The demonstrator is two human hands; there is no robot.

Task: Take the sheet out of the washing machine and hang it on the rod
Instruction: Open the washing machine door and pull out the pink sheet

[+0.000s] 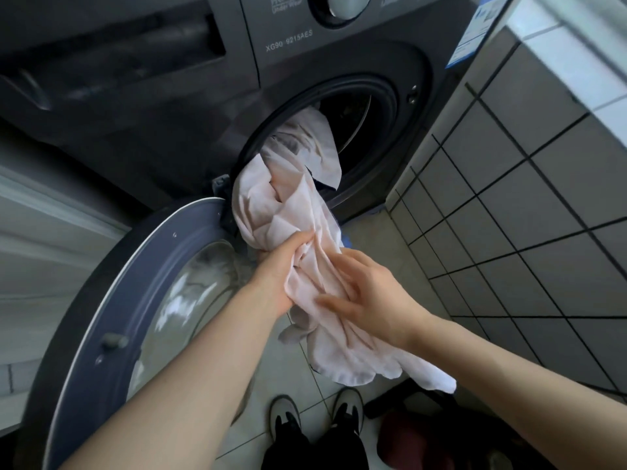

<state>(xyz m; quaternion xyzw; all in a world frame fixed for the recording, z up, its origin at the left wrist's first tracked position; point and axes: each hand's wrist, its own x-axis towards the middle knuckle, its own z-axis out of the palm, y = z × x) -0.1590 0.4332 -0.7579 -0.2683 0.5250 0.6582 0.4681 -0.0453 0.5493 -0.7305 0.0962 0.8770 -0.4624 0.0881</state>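
Note:
A pale pink sheet (291, 191) trails out of the round opening of the dark grey washing machine (169, 106) and hangs down toward the floor. Part of it is still inside the drum. My left hand (278, 266) grips a bunched fold of the sheet from the left. My right hand (369, 293) holds the sheet from the right, with fingers curled into the cloth. The sheet's loose end (390, 368) droops below my right wrist. No rod is in view.
The machine's round door (135, 300) stands open at lower left, close to my left forearm. A grey tiled wall (526, 215) is at the right. My shoes (315, 418) stand on pale floor tiles, with a dark red object (407, 435) beside them.

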